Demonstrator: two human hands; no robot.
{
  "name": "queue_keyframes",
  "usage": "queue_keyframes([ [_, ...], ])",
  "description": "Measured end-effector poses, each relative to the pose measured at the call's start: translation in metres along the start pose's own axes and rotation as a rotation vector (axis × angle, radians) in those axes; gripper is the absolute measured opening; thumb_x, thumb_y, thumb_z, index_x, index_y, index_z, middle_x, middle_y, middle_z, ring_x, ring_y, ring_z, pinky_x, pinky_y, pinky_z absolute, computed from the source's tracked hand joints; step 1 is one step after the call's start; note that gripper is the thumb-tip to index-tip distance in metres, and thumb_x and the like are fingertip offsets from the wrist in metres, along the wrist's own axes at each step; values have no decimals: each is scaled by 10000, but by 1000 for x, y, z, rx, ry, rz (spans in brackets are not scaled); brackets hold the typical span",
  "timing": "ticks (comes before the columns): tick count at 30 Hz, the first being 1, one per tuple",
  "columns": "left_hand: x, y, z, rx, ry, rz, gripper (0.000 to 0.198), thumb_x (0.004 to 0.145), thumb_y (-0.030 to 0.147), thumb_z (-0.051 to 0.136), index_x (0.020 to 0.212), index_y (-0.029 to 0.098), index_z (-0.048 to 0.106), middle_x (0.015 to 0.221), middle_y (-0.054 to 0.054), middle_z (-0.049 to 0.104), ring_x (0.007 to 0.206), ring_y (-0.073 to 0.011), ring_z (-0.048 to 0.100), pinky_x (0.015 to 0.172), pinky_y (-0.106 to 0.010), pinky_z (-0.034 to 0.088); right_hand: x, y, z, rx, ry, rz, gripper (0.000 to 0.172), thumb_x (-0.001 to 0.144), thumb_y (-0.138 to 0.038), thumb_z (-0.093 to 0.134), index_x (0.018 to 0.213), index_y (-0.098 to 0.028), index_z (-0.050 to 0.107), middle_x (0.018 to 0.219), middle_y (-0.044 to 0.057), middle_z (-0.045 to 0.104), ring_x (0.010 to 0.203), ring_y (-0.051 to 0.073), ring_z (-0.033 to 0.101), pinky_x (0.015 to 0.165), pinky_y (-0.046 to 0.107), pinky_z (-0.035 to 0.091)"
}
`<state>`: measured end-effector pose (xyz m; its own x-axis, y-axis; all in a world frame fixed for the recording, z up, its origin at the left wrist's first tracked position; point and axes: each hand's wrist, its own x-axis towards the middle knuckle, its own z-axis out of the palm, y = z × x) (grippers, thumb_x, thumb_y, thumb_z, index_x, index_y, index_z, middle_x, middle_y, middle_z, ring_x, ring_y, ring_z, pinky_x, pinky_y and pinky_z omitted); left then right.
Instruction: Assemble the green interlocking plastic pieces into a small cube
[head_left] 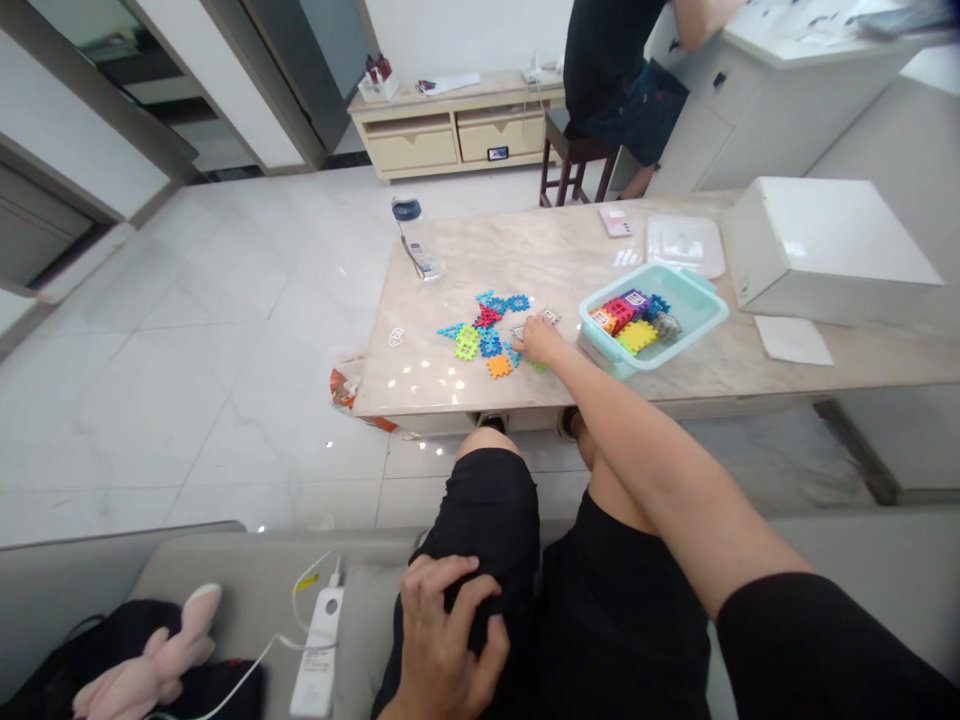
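No wording is coming through legibly here. On the worktop (547, 250), a clear bottle (410, 240) is carrying dark print too small to read. On the grey sofa (240, 560), a white device (319, 655) is showing what may be lines of text, blurring beyond reading, while a yellow tag (306, 582) on its cable (298, 598) is displaying indistinct marks.
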<state>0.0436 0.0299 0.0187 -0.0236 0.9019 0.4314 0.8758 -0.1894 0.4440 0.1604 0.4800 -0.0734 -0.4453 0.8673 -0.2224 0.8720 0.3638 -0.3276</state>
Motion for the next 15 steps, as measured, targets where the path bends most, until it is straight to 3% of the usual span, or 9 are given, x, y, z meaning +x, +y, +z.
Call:
queue_keyframes([
  [3, 2, -1, -3, 19, 18, 6, 227, 919, 133, 637, 1079, 284, 696, 1171, -117, 633, 1076, -330, 604, 971, -598, 511, -4, -6, -9, 8, 27, -5, 494, 1044, -438, 656, 1361, -59, 624, 1366, 308, 705, 1314, 387, 663, 1121, 423, 502],
  [6, 2, -1, -4, 69, 48, -7, 225, 926, 138, 640, 1091, 283, 690, 1187, -116, 633, 1081, -328, 602, 969, -587, 517, -10, -3, -21, 12, 128, 17, 522, 1036, -490, 665, 1374, -96, 612, 1359, 258, 728, 1257, 348, 694, 1045, 381, 536],
  [10, 1, -5, -5, 97, 75, -22, 254, 927, 156, 627, 1147, 277, 667, 1188, -109, 658, 1096, -321, 628, 983, -566, 548, -16, 15, -33, 71, 205, 157, 558, 954, -505, 765, 1336, -112, 660, 1267, 203, 768, 1171, 336, 730, 951, 359, 562],
  [15, -1, -15, -10, 121, 103, -49, 297, 913, 166, 639, 1194, 262, 645, 1192, -104, 674, 1085, -314, 650, 983, -540, 570, -15, 29, -30, 7, 148, 100, 572, 944, -463, 804, 1354, -80, 693, 1397, 217, 690, 1230, 301, 698, 1032, 324, 527],
])
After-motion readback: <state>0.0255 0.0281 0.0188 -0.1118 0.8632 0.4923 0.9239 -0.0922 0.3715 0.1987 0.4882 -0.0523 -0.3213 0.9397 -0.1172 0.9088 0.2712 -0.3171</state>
